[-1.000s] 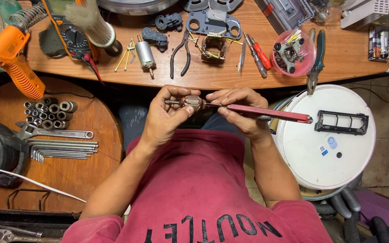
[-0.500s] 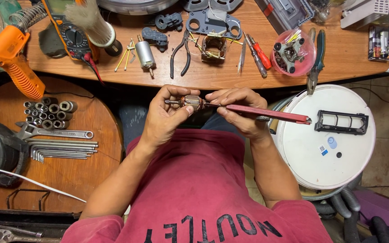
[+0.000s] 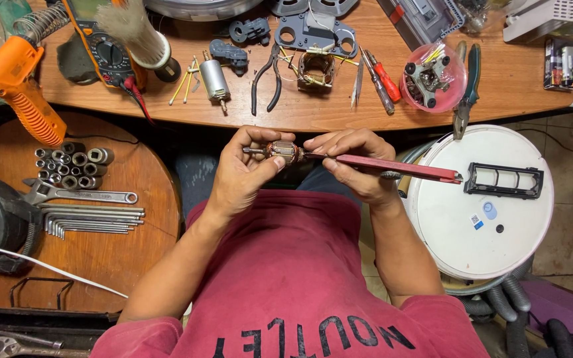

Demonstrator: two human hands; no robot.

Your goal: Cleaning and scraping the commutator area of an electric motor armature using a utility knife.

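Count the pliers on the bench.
2. Black-handled pliers lie mid-bench beside the small motor; green-handled pliers lie at the bench's right edge. Others may be hidden in the clutter.

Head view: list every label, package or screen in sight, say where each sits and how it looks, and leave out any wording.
Multimeter: on the wooden bench, upper left; dark body, orange edge, round dial; its screen is not visible.
Blue round sticker: on the white round lid at right, below the black frame.
Small white-and-blue square label: just left of that sticker.
Battery pack: bench's far right end; dark, upright, rectangular.
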